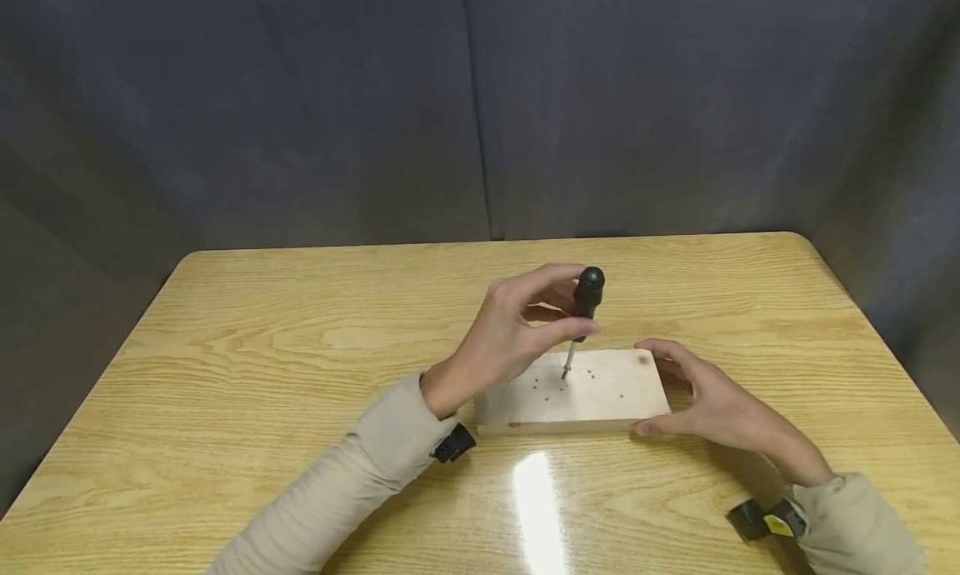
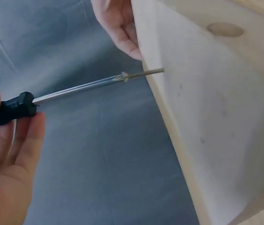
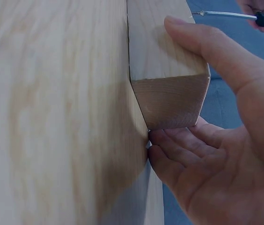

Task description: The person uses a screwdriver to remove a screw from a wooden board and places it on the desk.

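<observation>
My left hand (image 1: 510, 333) grips the black handle of a screwdriver (image 1: 588, 290) between thumb and fingers. Its metal shaft slants down to a screw (image 2: 143, 73) that stands partly sunk in a pale wooden block (image 1: 540, 410). In the left wrist view the screwdriver's tip meets the screw head, and much of the thread shows above the wood. My right hand (image 1: 708, 400) holds the block's right end, thumb on the near side and fingers on the far side. Several small dark holes dot the block's top face.
The block lies flat on a wood-grain table (image 1: 262, 350). Dark curtains (image 1: 337, 117) hang behind the table and at its sides. A black wrist camera (image 1: 453, 443) sits at the left cuff, another (image 1: 750, 521) at the right cuff.
</observation>
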